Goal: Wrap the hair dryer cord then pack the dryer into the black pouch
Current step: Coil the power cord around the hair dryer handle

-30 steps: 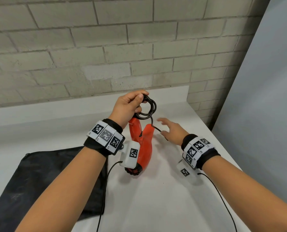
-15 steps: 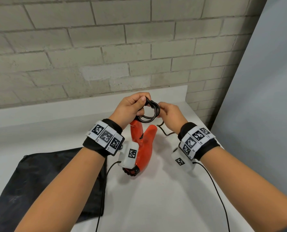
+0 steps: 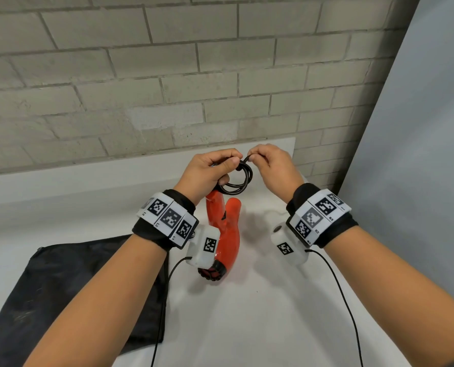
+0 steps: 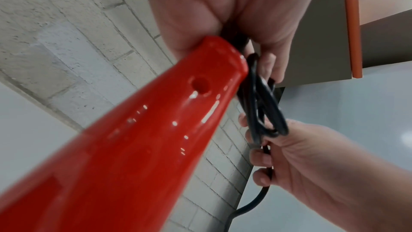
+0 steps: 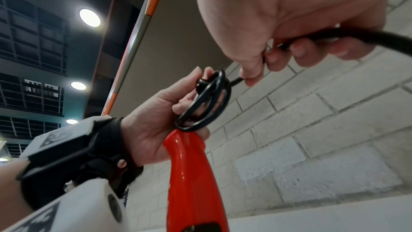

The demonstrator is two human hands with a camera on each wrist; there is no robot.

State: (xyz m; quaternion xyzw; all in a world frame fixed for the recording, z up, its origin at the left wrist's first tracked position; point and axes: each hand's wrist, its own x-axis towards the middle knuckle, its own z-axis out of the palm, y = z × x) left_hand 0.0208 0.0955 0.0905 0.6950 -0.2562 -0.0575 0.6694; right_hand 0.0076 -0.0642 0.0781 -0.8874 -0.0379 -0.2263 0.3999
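A glossy red hair dryer [image 3: 228, 234] stands nose-down on the white table, its handle folded up beside the body. My left hand [image 3: 220, 168] grips the handle's tip together with a small coil of black cord [image 3: 240, 181]. My right hand [image 3: 263, 161] pinches the cord at the top of that coil. In the left wrist view the loose cord [image 4: 260, 198] trails down from the right hand [image 4: 301, 156] past the dryer [image 4: 133, 147]. In the right wrist view the coil [image 5: 207, 105] sits against the left hand [image 5: 162, 108] above the dryer [image 5: 191, 174]. The black pouch [image 3: 61, 287] lies flat at the left.
The white table [image 3: 247, 327] ends at a brick wall [image 3: 167, 88] behind and a grey panel [image 3: 419, 154] on the right. Thin black wrist-camera cables [image 3: 345, 300] hang from both wrists over the table.
My right hand rose from near the table, took the loose cord and carried it up to the top of the coil. The left hand kept its hold on handle and coil.
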